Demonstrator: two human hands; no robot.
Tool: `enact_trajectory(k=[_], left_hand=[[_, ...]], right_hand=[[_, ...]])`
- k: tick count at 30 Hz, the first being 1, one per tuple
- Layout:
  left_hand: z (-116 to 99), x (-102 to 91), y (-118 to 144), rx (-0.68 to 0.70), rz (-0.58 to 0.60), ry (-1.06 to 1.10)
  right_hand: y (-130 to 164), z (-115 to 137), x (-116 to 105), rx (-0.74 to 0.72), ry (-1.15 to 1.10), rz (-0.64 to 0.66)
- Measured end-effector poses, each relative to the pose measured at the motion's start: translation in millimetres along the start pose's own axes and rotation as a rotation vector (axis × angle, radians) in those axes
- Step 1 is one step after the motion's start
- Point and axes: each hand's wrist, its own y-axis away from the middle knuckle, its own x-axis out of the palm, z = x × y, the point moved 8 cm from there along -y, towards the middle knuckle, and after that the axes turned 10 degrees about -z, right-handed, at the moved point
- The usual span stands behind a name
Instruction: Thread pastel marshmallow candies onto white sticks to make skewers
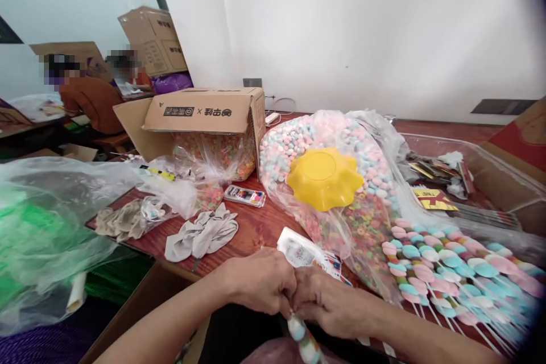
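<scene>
My left hand (267,283) and my right hand (326,302) meet at the front edge of the table, both closed, knuckles touching. From the pinched fingers a marshmallow skewer (307,348) hangs downward, with pale blue, white and coloured candy pieces along it. Its upper end is hidden by my fingers, and I cannot make out whether a wrapper is around it. Just beyond my knuckles lies a white printed packet (301,251). To the right of my right hand, many marshmallow skewers (452,267) are piled with their white sticks pointing toward me.
A yellow scalloped bowl (325,178) sits upside down on clear bags of marshmallows (277,151) and gummy rings (369,239). Behind, an open carton (200,111) holds more candy. Grey gloves (205,232) and a small flat case (244,195) lie left. Two people sit far left.
</scene>
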Motion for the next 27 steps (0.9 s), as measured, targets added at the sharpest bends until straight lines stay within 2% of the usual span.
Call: enact_trajectory(k=[2,4,6,8,9,11,14,17,19,21,24,27], left_hand=[[-14,-17.3,1,-0.012,-0.103,-0.32],[-26,-35.6,8,-0.064,-0.313,-0.499],[-37,-47.6,19,-0.094,-0.551,-0.507],[-39,-47.3,25,-0.084,-0.703,-0.322],[-35,-42.5,24,-0.08,-0.728,-0.167],[-18,-25.8,16,-0.096,-0.694,0.21],[9,5.7,-5,-0.133,-0.523,0.696],[18,27.3,-22,-0.119,-0.319,0.802],[20,27.3,-30,-0.097,-0.293,0.798],[20,18.4,-36,-0.079,-0.343,0.847],[28,7.1,-42,-0.153,-0.445,0.91],[41,-6.3,-33,-0.212,-0.75,0.833]], right_hand=[[-11,0,-12,0.0,0.042,-0.057],[-18,-2,-33,0.038,0.094,-0.178],[-21,0,-57,0.058,0.201,-0.345],[-19,7,-74,0.017,0.351,-0.496],[-17,11,-78,-0.018,0.421,-0.558],[-12,16,-82,-0.082,0.53,-0.669],[-1,19,-77,-0.146,0.69,-0.754],[7,26,-63,-0.239,0.779,-0.69],[10,31,-56,-0.28,0.725,-0.631],[12,32,-52,-0.272,0.636,-0.595],[16,20,-55,-0.158,0.479,-0.599],[23,-5,-69,0.049,0.332,-0.68]])
